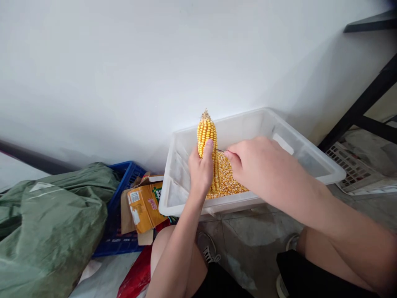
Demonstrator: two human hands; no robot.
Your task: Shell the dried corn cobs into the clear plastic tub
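Note:
My left hand is wrapped round an ear of corn, its dry tip pointing up and its yellow rows of kernels facing me. The thumb presses on the front of the ear. In my closed right hand is a thin metal tool, whose tip meets the ear's right side; its handle is hidden in the fist, so its kind does not show. Below both hands, loose corn kernels cover part of the floor of a translucent white plastic bin.
Left of the bin stand a torn orange cardboard box and a blue plastic crate, with a green sack beside them. A white wall rises behind. At right are a black frame and a white basket.

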